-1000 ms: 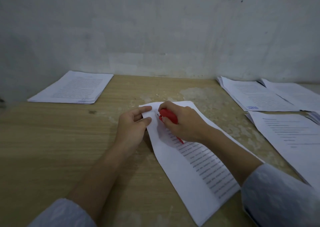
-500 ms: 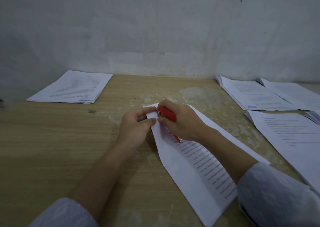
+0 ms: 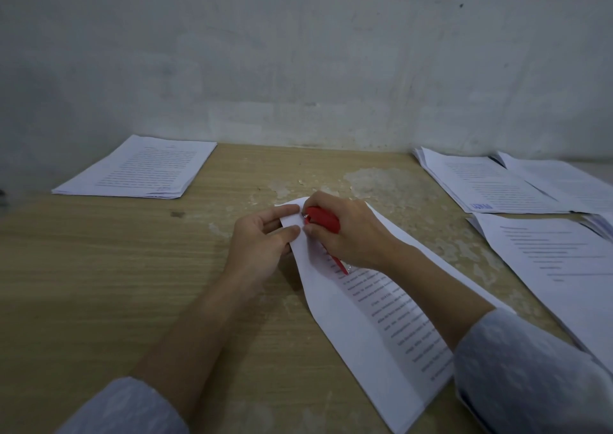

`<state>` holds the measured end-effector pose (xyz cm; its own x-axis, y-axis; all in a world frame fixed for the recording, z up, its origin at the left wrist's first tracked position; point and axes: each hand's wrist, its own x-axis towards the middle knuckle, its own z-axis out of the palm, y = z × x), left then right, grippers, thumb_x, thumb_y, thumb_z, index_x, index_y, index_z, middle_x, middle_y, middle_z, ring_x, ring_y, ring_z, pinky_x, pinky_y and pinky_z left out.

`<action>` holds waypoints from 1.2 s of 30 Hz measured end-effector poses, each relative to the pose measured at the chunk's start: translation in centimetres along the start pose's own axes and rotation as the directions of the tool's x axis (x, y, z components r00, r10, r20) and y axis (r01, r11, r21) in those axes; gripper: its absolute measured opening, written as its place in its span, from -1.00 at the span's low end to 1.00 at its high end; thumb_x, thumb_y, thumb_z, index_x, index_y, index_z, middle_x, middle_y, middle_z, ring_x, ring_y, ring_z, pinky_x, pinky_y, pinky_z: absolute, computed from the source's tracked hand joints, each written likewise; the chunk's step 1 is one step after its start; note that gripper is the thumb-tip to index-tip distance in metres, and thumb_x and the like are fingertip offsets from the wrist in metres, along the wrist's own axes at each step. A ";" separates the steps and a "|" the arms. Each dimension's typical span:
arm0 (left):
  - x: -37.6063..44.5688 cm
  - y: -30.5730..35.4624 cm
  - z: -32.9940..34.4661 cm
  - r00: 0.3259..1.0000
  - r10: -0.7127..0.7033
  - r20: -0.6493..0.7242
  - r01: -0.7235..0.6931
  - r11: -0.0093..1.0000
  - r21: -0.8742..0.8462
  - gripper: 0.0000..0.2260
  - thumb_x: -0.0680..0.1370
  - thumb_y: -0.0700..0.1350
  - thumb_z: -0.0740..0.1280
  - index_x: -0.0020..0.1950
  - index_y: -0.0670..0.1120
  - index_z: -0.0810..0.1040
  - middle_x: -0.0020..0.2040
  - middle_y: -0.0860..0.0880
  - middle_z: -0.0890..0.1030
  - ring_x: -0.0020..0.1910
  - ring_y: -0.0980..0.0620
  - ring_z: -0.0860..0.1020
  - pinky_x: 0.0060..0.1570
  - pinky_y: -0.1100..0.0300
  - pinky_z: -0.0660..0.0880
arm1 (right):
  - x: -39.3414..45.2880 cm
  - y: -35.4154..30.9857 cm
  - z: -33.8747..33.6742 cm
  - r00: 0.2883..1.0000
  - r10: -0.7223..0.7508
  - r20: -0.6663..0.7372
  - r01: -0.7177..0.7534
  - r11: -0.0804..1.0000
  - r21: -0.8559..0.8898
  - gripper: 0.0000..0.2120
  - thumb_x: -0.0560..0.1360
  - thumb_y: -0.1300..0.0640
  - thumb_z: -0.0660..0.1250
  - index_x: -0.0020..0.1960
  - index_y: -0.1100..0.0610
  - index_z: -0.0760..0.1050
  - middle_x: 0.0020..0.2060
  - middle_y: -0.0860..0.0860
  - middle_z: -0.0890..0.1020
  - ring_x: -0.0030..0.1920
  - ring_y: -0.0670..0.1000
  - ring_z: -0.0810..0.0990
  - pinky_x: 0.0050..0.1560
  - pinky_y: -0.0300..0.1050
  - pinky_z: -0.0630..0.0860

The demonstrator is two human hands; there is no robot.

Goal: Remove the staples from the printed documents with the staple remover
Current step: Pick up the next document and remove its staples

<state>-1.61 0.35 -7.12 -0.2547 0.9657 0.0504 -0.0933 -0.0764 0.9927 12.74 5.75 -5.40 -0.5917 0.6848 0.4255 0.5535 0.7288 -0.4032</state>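
Note:
A printed document (image 3: pixel 371 327) lies slanted across the middle of the wooden table (image 3: pixel 99 284), its far corner lifted. My left hand (image 3: pixel 262 238) pinches that corner between thumb and fingers. My right hand (image 3: pixel 351 231) grips a red staple remover (image 3: pixel 323 219), its metal tip set against the corner of the paper right beside my left thumb. A thin red part of the tool sticks out below my right palm. The staple itself is too small to make out.
A stack of printed pages (image 3: pixel 142 169) rests at the far left by the wall. More documents (image 3: pixel 487 184) lie at the far right, with another sheet (image 3: pixel 557 261) nearer on the right. A grey wall (image 3: pixel 298 52) closes the table's far edge.
Both hands and the document's corner have shifted slightly right and away from me. The left thumb and fingers have closed tighter on the corner, next to the remover's tip.

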 end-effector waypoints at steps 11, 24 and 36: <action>0.6 0.0 -1.5 0.997 -0.076 0.022 0.078 0.987 -0.140 -0.74 0.46 -0.42 0.31 -0.04 -0.10 0.62 -0.11 -0.11 0.69 -0.11 -0.03 0.66 -0.06 0.14 0.61 | 1.3 -1.1 -0.4 0.985 0.161 0.064 -0.171 0.960 0.223 -0.91 0.47 0.17 0.36 -0.03 0.09 0.53 -0.18 -0.14 0.55 -0.09 -0.10 0.53 -0.06 -0.27 0.47; 0.7 -0.3 -1.6 0.991 -0.131 -0.013 0.129 0.986 -0.102 -0.76 0.47 -0.40 0.31 0.04 -0.14 0.60 -0.04 -0.13 0.66 -0.04 -0.04 0.64 0.00 0.11 0.58 | 1.4 -0.5 -0.1 0.990 -0.125 0.065 0.137 0.958 -0.253 -0.91 0.50 0.18 0.27 -0.02 0.14 0.52 -0.27 0.03 0.61 -0.32 0.03 0.50 -0.27 -0.10 0.45; 0.9 -1.4 -1.3 0.923 0.384 0.030 -0.314 0.705 0.636 -0.84 0.47 -0.06 0.39 0.00 -0.06 0.66 0.28 0.05 0.44 0.35 0.18 0.26 0.20 0.37 0.14 | 0.6 0.1 -0.5 0.994 -0.084 0.065 0.093 0.985 -0.145 -0.92 0.47 0.18 0.34 -0.04 0.13 0.53 -0.29 -0.01 0.61 -0.33 0.00 0.48 -0.26 -0.11 0.45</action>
<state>-2.98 1.01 -8.58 -0.2420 0.8691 0.4314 0.6265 -0.1996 0.7535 12.66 6.24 -4.78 -0.6728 0.6194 0.4046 0.5751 0.7819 -0.2406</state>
